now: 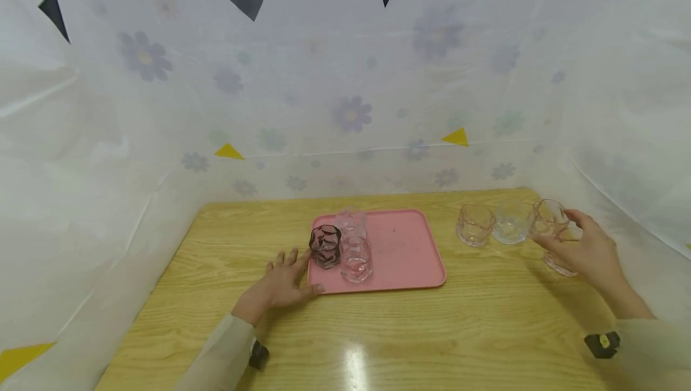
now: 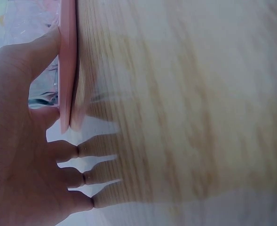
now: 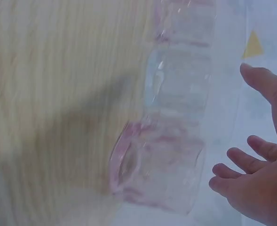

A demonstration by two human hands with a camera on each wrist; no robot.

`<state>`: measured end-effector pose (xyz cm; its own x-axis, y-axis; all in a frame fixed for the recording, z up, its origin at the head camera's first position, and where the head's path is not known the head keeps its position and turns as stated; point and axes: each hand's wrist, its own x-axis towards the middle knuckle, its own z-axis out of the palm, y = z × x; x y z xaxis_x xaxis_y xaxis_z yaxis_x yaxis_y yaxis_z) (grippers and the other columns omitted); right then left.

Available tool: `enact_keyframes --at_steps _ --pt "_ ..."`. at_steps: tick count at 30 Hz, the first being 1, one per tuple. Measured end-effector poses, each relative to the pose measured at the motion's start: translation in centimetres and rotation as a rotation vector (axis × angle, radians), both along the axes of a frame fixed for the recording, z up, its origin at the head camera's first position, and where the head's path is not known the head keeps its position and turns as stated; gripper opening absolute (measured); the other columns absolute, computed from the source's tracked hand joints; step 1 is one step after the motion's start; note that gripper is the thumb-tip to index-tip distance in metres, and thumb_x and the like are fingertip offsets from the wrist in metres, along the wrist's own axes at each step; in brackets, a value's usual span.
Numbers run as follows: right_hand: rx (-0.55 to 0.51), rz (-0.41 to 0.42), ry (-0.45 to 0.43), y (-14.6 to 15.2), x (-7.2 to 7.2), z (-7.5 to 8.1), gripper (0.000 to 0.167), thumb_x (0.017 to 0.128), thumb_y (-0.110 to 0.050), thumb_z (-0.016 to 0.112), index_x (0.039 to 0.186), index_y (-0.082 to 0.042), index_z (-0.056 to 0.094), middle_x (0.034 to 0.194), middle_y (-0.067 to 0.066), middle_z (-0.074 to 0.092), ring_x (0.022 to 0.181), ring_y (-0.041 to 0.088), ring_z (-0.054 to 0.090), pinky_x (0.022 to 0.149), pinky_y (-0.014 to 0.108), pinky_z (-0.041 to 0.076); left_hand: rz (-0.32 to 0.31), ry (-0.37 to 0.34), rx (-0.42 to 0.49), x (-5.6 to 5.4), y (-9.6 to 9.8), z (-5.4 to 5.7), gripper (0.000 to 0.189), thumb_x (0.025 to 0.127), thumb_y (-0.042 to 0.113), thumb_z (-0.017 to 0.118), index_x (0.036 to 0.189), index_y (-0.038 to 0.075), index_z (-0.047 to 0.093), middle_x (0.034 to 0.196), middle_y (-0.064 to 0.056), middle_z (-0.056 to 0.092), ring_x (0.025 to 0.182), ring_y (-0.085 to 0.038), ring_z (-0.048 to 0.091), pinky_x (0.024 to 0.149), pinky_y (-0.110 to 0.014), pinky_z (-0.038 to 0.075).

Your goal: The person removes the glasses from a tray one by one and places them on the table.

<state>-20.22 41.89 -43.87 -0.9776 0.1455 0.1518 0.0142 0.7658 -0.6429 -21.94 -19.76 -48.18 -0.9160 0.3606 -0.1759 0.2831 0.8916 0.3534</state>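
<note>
A pink tray (image 1: 405,253) lies on the wooden table, with a dark grey glass (image 1: 326,247) and two clear pinkish glasses, one nearer (image 1: 356,266) and one farther back (image 1: 351,222), at its left end. My left hand (image 1: 281,283) spreads its fingers at the tray's left front corner. Its thumb touches the tray's rim (image 2: 68,61), and the other fingertips rest on the table. Over on the right, my right hand (image 1: 588,256) hovers with thumb and fingers apart, overlapping the nearest pinkish glass (image 1: 558,264). The right wrist view shows a gap between its fingertips and that glass (image 3: 162,169).
Left of that nearest glass stand a pink-rimmed glass (image 1: 549,217), a clear glass (image 1: 510,223) and another pink-tinted glass (image 1: 475,226), close together. White flower-patterned sheeting (image 1: 351,79) surrounds the table (image 1: 432,331) at the back and sides.
</note>
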Motion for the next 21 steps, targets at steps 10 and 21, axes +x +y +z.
enact_keyframes --at_steps 10,21 --pt "-0.052 0.167 0.004 -6.1 -1.0 1.4 0.104 0.097 -0.049 0.075 0.169 -0.004 0.016 0.165 0.038 0.027 0.142 0.067 0.032 0.101 0.080 0.039 -0.003 0.001 0.004 0.1 0.0 0.0 0.096 0.098 0.068 0.059 0.169 0.013 0.024 0.170 -0.034 0.020 0.155 -0.063 0.012 0.121 -0.082 0.013" --pt "-0.090 0.303 0.047 -11.2 -1.6 1.2 0.093 0.095 -0.043 0.079 0.164 -0.004 0.031 0.160 0.033 0.042 0.142 0.058 0.042 0.107 0.072 0.044 0.000 0.001 0.000 0.1 0.0 0.1 0.096 0.099 0.067 0.059 0.169 0.013 0.024 0.171 -0.033 0.019 0.156 -0.062 0.013 0.121 -0.081 0.013"
